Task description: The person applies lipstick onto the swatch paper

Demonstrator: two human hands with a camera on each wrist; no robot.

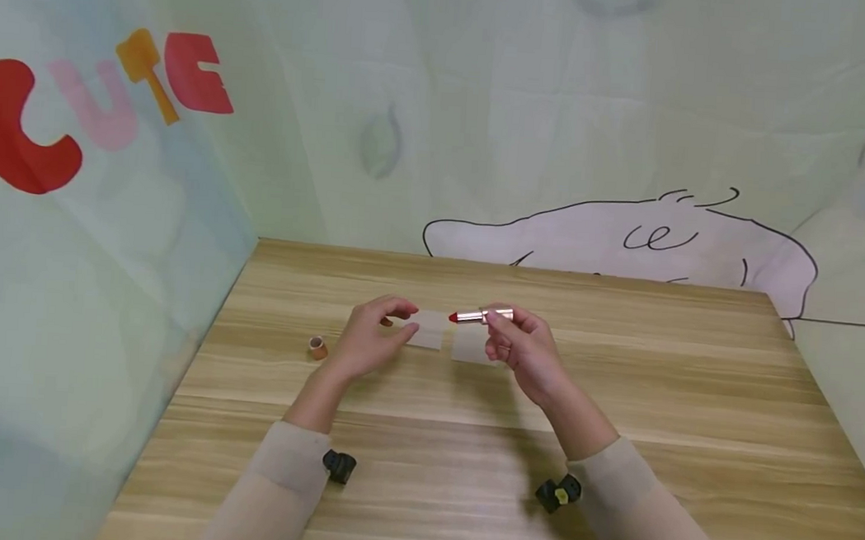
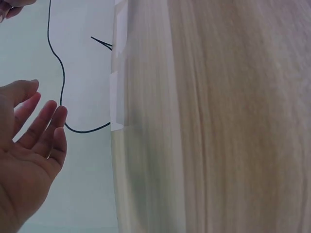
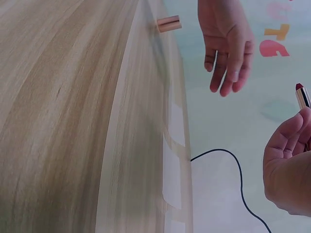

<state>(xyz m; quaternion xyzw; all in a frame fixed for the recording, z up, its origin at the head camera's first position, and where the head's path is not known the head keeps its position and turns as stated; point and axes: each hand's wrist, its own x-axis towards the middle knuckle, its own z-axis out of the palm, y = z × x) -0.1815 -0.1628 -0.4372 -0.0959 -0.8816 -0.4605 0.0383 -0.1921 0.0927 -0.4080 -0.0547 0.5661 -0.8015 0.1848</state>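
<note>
the right hand (image 1: 530, 352) pinches one lipstick (image 1: 468, 317) between thumb and fingers, holding it up above the counter (image 1: 421, 459), red tip out and pointing toward the left hand (image 1: 372, 339). that left hand is empty, thumb and fingers apart and gently curved, raised clear of the counter. i count one lipstick cap (image 1: 318, 348), copper-coloured, standing open end up just beside the left hand's outer side. pale paper pieces (image 3: 171, 172) lie flat in a row: two show from the head, three from the right wrist, the last cut off by the edge. from above, the left hand's fingertips meet one piece's edge, and the right hand partly covers another. two beige sleeves (image 1: 271, 479), two black wrist devices (image 1: 339, 467). behind, a printed backdrop (image 1: 339, 91) carries four coloured letters and a black-outlined cartoon figure (image 1: 613, 236).
</note>
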